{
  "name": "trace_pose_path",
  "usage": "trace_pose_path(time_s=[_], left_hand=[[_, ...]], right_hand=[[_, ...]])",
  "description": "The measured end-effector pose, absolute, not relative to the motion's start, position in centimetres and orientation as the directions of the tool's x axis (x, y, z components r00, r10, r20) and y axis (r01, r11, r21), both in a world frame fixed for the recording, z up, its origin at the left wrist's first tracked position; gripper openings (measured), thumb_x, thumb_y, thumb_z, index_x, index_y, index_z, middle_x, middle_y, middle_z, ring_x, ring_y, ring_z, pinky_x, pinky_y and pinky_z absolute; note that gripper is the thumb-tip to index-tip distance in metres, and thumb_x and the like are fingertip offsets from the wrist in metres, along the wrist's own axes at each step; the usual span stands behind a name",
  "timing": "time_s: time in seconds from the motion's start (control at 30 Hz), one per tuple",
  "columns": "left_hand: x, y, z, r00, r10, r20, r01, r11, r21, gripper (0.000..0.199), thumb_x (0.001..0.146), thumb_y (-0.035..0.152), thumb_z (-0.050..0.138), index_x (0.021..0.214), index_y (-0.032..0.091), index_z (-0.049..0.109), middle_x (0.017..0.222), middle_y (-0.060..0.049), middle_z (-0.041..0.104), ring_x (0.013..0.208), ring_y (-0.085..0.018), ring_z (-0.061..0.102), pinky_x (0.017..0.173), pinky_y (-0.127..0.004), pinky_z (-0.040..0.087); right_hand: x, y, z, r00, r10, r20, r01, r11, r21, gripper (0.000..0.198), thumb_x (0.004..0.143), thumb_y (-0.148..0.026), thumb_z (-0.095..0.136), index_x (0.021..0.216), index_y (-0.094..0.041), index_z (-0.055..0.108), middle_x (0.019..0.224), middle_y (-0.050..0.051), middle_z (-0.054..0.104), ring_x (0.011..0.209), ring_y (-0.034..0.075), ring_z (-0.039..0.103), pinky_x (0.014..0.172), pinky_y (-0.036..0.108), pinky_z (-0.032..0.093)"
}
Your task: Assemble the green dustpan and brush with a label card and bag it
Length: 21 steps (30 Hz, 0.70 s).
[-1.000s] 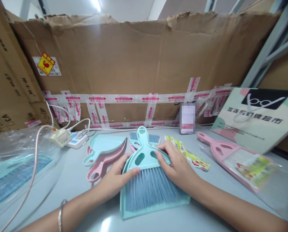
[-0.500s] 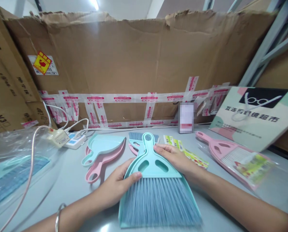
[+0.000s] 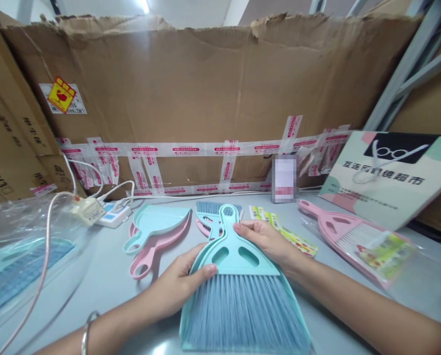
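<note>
A teal hand brush (image 3: 242,296) with blue bristles lies nested on a matching teal dustpan (image 3: 185,323), handles pointing away from me. My left hand (image 3: 187,278) is closed on the left edge of the pair, thumb on the brush head. At the upper right, my right hand (image 3: 261,236) grips the set near the handle neck, its thumb and finger against the edge; the other fingers are partly hidden. Behind the handle lie more brushes (image 3: 216,209), partly covered. To the left, a teal dustpan (image 3: 161,222) rests over a pink dustpan (image 3: 157,251).
On the right lie a bagged pink brush and dustpan (image 3: 348,231), printed cards (image 3: 298,241) and a paper bag (image 3: 386,172). A blurred upright phone-like object (image 3: 285,180) stands behind. At left are a power strip (image 3: 113,214), cables and a bagged teal set (image 3: 20,266). Cardboard (image 3: 205,88) walls the back.
Both hands keep their hold on the brush and dustpan, which stay nearly in place. The whole view has shifted slightly.
</note>
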<state>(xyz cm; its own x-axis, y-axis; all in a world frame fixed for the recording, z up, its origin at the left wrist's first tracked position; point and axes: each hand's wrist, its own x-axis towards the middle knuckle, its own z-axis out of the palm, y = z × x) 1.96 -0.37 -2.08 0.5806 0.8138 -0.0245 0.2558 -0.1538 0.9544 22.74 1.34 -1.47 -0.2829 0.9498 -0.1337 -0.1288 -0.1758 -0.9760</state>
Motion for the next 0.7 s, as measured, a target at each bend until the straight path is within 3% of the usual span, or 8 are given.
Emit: trace_pose_path(time_s=[0.33,0.7], left_hand=[[2.03,-0.32,-1.91,0.594,0.804,-0.020,0.249,-0.160,0.955,0.046,0.084,0.041,0.050,0.127,0.026,0.047,0.130,-0.003,0.052,0.117,-0.023,0.047,0.102,-0.039,0.034],[2.01,-0.34,-1.84,0.536,0.831,-0.148,0.277,-0.008,0.961,0.049,0.080,0.044,0.054,0.126,0.025,0.048,0.122,-0.003,0.057,0.113,-0.023,0.051,0.097,-0.035,0.039]], right_hand=[[22.50,1.46,-1.43,-0.211,0.969,-0.124,-0.037,-0.135,-0.990,0.045,0.054,-0.054,0.072,0.065,-0.012,0.060,0.051,-0.001,0.056,0.050,0.011,0.051,0.048,0.022,0.040],[22.16,1.65,-2.06,-0.248,0.950,-0.192,-0.156,-0.234,-0.960,0.043,0.050,-0.049,0.076,0.066,-0.011,0.061,0.052,0.000,0.058,0.049,0.011,0.053,0.049,0.022,0.040]])
